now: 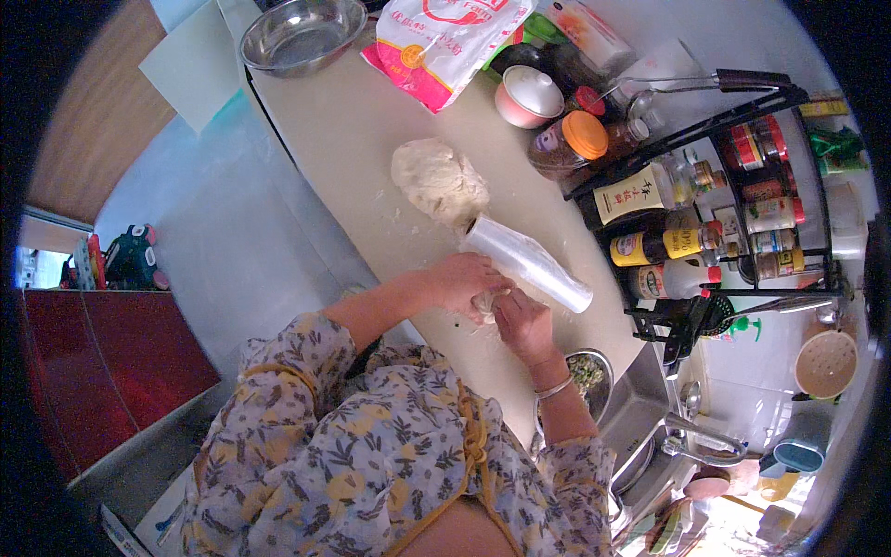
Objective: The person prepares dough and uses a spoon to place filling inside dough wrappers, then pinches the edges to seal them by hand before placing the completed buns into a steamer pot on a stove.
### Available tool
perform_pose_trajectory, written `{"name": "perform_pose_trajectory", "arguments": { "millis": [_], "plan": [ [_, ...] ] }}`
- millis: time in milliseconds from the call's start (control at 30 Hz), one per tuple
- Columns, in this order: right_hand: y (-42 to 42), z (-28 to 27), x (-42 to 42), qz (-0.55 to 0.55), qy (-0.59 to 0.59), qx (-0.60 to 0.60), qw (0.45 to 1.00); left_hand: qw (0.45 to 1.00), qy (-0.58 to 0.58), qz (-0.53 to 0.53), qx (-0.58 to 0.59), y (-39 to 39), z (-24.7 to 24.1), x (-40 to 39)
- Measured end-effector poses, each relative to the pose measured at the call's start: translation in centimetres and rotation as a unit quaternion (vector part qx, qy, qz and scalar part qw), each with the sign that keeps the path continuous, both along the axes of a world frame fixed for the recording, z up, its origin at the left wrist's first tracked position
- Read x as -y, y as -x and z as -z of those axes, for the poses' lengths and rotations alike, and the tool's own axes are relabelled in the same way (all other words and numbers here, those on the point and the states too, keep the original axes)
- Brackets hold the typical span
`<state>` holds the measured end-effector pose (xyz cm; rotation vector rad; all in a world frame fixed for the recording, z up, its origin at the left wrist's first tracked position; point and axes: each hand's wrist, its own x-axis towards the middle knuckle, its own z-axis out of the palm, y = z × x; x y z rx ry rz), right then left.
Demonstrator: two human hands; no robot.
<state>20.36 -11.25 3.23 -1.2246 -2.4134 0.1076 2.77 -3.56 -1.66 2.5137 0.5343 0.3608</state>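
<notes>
Between both hands is a small piece of pale dough [486, 305] with what look like pleats gathered on its top. My left hand [472, 280] cups it from the far left, while the fingertips of my right hand [523, 322] pinch its edge. Whether it holds a filling is hidden. Just beyond the hands lies a roll of clear plastic film [532, 263], slanting across the counter. A large lump of dough [440, 181] rests past the film's far end. Partly behind my right wrist stands a metal bowl [610, 376] with a chopped green filling [586, 370].
The beige counter [334, 132] carries an empty steel basin [303, 35], a flour bag [445, 49], a lidded pot [530, 97] and an orange-lidded jar [574, 139]. A black rack [696, 143] of bottles lines the wall side. The sink [637, 397] with its faucet [703, 445] is at right.
</notes>
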Motion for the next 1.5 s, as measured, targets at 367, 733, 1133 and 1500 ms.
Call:
{"name": "perform_pose_trajectory", "arguments": {
  "millis": [367, 733, 1133, 1500],
  "plan": [
    [-0.7, 0.5, -0.3, -0.04, 0.006, 0.023, 0.999, 0.999, 0.032, -0.012, 0.037, -0.1, 0.2, 0.2],
    [-1.4, 0.6, -0.7, -0.06, -0.01, 0.109, 0.992, 1.0, 0.006, 0.001, -0.013, 0.2, -1.2, 0.2],
    [-1.7, -1.3, -0.8, -0.027, -0.02, 0.041, 0.999, 0.999, -0.038, 0.002, 0.0, 0.1, -0.7, 0.4],
    [1.4, -1.6, 4.0, 0.324, 0.044, -0.281, 0.902, 0.999, 0.014, -0.033, -0.003, 1.8, -0.1, 0.3]
  ]
}}
